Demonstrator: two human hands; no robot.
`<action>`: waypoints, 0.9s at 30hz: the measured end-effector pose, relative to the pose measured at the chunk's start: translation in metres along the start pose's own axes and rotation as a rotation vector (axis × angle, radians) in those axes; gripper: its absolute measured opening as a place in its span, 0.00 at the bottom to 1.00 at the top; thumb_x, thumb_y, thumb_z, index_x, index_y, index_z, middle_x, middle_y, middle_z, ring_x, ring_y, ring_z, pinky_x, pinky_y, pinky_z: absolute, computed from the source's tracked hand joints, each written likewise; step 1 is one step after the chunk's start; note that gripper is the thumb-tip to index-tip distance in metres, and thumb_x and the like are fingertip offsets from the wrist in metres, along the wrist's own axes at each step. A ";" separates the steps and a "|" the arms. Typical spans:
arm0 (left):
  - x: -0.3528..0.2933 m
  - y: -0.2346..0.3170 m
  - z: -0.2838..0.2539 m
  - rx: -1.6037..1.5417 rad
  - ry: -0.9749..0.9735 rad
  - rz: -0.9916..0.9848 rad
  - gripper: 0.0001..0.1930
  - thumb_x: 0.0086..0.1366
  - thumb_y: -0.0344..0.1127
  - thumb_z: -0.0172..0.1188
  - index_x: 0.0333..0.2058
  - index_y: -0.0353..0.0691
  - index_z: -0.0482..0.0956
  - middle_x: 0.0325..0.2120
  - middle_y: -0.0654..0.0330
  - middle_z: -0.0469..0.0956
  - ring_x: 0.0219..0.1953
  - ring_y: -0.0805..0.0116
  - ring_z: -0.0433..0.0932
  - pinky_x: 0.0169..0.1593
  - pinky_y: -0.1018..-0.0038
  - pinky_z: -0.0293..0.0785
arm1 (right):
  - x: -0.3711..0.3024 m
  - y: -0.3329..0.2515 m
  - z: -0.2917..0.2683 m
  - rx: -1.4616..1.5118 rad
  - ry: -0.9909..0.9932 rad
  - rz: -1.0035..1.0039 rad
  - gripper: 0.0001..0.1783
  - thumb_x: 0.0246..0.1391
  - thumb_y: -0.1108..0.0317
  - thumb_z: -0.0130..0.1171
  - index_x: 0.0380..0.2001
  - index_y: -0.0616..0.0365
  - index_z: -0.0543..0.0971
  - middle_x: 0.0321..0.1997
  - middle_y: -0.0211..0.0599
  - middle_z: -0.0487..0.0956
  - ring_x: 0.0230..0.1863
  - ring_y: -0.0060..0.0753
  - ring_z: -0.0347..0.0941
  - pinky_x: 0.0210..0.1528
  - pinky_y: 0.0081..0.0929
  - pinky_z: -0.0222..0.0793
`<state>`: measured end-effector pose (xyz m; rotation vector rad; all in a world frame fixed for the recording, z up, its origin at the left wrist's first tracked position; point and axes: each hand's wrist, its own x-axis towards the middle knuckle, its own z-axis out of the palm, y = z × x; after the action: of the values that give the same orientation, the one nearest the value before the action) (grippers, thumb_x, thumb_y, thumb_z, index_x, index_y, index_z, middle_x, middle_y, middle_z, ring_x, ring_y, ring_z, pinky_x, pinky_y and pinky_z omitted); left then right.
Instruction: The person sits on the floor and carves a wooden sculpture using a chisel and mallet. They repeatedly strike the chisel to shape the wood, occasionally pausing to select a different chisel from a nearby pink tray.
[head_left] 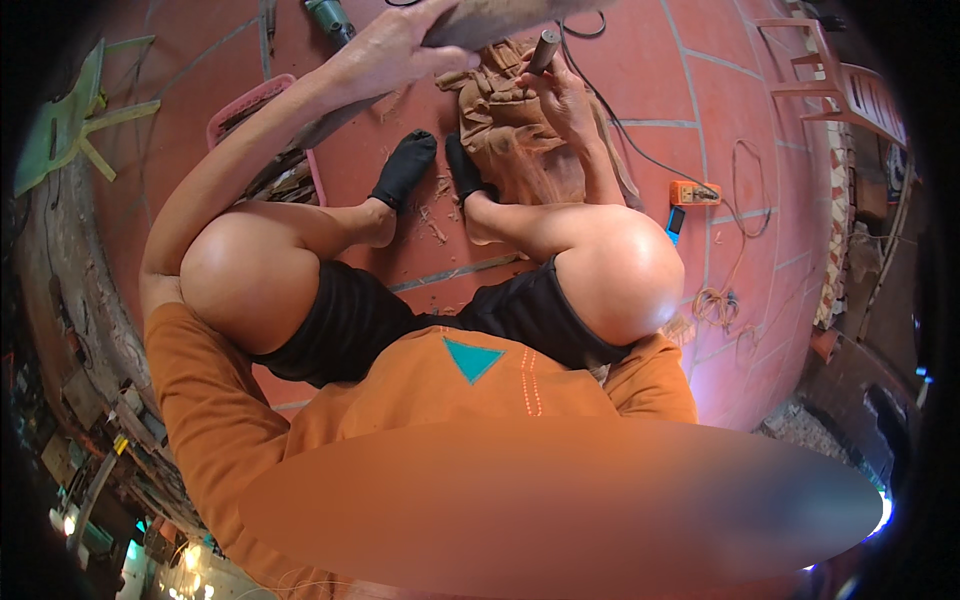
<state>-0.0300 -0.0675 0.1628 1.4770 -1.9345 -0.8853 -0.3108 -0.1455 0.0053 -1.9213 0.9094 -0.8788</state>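
Keeping the round tool (544,52) steady and meeting its end squarely with the club (515,18) probably best over the carved wood (505,118), between twelve and one o'clock. Curling right-hand (562,98) fingers around the tool toward one; clasping the club with left hand (390,50) near eleven, thumb stretched below, fingertips impossible to tell.

open floor (650,80) right of cable (627,138)

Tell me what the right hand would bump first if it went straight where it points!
Probably the long grey-brown piece at the left hand, just beyond the round-ended tool the right hand holds. Depth is unclear, so it might pass above or below.
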 end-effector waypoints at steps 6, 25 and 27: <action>-0.001 0.006 -0.014 -0.024 -0.229 -0.235 0.30 0.63 0.44 0.70 0.58 0.34 0.71 0.34 0.43 0.82 0.36 0.57 0.83 0.45 0.62 0.77 | -0.007 -0.006 -0.002 0.118 -0.035 0.011 0.14 0.68 0.80 0.54 0.55 0.62 0.73 0.43 0.34 0.80 0.47 0.25 0.80 0.51 0.23 0.74; -0.001 0.005 -0.013 -0.031 -0.103 -0.065 0.35 0.62 0.43 0.71 0.63 0.33 0.70 0.49 0.42 0.81 0.53 0.59 0.80 0.59 0.63 0.73 | 0.013 -0.009 -0.023 0.124 -0.007 0.028 0.23 0.67 0.80 0.53 0.64 0.54 0.67 0.40 0.34 0.81 0.41 0.28 0.83 0.42 0.27 0.76; -0.001 0.006 -0.012 -0.003 -0.102 -0.066 0.35 0.62 0.43 0.71 0.63 0.33 0.70 0.49 0.42 0.81 0.53 0.60 0.79 0.60 0.64 0.73 | 0.014 -0.004 -0.023 0.080 -0.037 0.027 0.23 0.68 0.78 0.52 0.65 0.53 0.66 0.43 0.31 0.80 0.44 0.25 0.82 0.45 0.22 0.75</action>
<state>-0.0241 -0.0673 0.1748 1.5281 -1.9654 -1.0104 -0.3218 -0.1638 0.0219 -1.8465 0.8636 -0.8486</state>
